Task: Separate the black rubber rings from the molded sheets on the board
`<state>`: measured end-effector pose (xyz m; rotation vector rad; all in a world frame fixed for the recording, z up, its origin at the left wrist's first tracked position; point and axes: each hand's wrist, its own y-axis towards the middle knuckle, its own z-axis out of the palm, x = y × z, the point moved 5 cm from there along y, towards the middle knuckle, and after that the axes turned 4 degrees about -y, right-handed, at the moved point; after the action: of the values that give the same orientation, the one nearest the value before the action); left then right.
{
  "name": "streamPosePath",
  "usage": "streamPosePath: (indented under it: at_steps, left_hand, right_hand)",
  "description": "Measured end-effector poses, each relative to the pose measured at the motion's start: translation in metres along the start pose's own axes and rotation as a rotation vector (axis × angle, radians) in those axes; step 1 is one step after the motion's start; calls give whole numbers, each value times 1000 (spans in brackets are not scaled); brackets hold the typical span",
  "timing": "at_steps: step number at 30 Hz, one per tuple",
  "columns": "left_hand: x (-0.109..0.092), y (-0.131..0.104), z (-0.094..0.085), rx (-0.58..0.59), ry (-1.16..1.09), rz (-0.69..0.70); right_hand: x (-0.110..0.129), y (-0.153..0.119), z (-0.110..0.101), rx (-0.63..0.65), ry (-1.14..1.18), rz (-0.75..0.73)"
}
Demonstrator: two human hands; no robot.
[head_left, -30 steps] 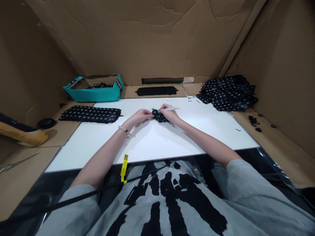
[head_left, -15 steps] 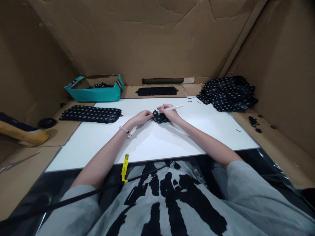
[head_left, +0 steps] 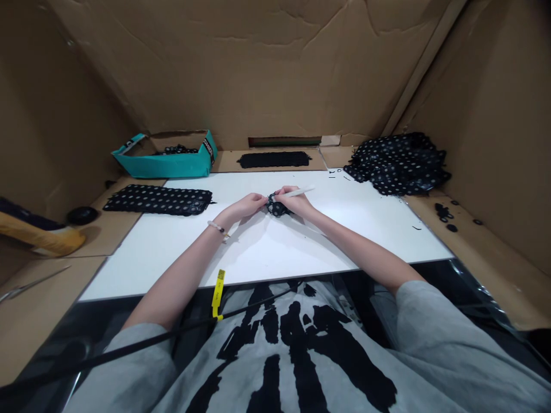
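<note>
**Pinching Left, Gripping Right**

Pinching the left side of a small white-dotted black cloth bundle (head_left: pixel 276 209) with the left hand (head_left: pixel 248 205), midway between the white rectangular table's (head_left: pixel 267 249) left and right edges. Grasping a slim white pen-shaped tool (head_left: pixel 302 191) in the fingers of the right hand (head_left: pixel 298 203), against the bundle. With a flat dotted black fabric strip (head_left: pixel 158 199) crossing the left edge by the far left corner.
</note>
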<state>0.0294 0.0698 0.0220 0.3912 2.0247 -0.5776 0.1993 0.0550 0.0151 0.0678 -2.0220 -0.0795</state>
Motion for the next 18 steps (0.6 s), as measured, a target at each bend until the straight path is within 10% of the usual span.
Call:
streamPosePath:
  at_steps: [18]
  left_hand:
    - [19,15,-4,-80,-204,-20]
  right_hand:
    - [7,-8,1,-31,-28,-31]
